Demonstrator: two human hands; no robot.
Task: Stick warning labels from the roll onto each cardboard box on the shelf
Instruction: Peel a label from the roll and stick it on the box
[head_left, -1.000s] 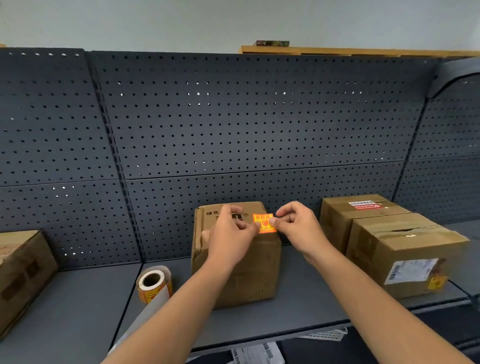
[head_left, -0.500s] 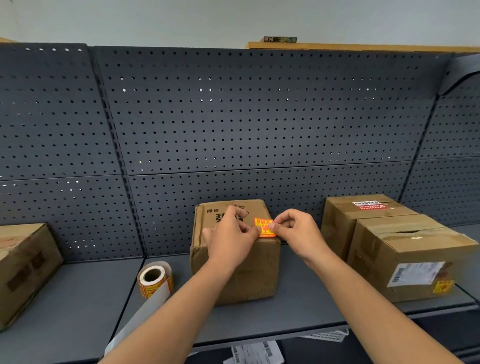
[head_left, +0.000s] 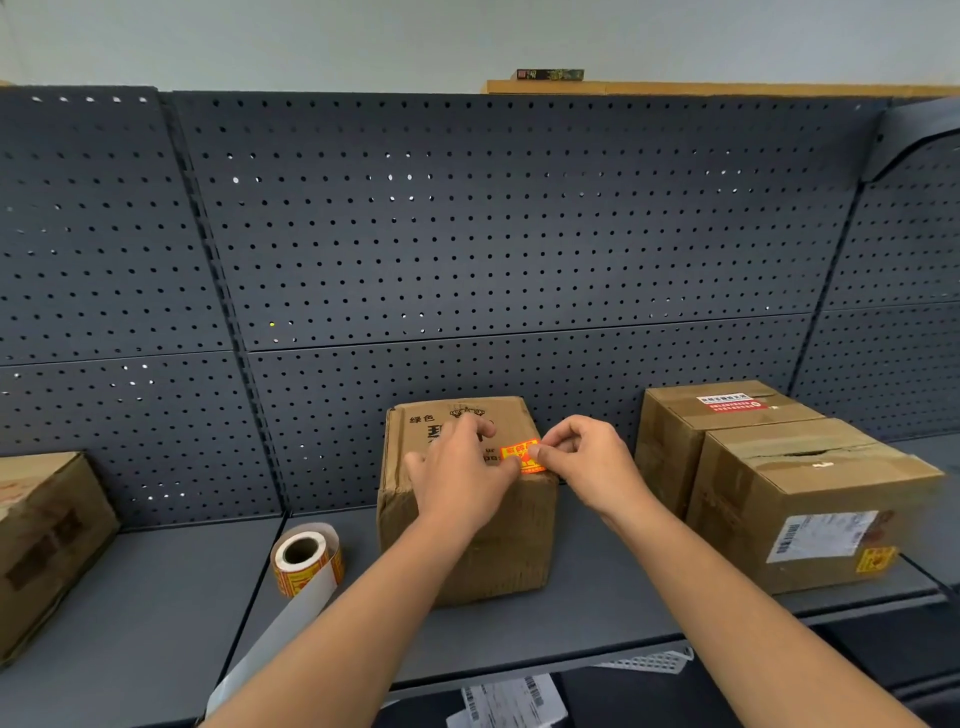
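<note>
Currently I see both hands over the middle cardboard box (head_left: 511, 545) on the grey shelf (head_left: 597, 616): right hand (head_left: 592, 462) pinches the orange warning label (head_left: 521, 457) by its right edge, left hand (head_left: 462, 467) seems to pinch the left edge, fingers partly hiding it. Label sits at the box's top front-right corner; label roll (head_left: 307, 560) sits on the shelf just left of the box, apart from it.

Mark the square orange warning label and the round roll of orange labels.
Square orange warning label (head_left: 518, 453), head view, printed face.
Round roll of orange labels (head_left: 304, 579), head view, printed outer wrap.
</note>
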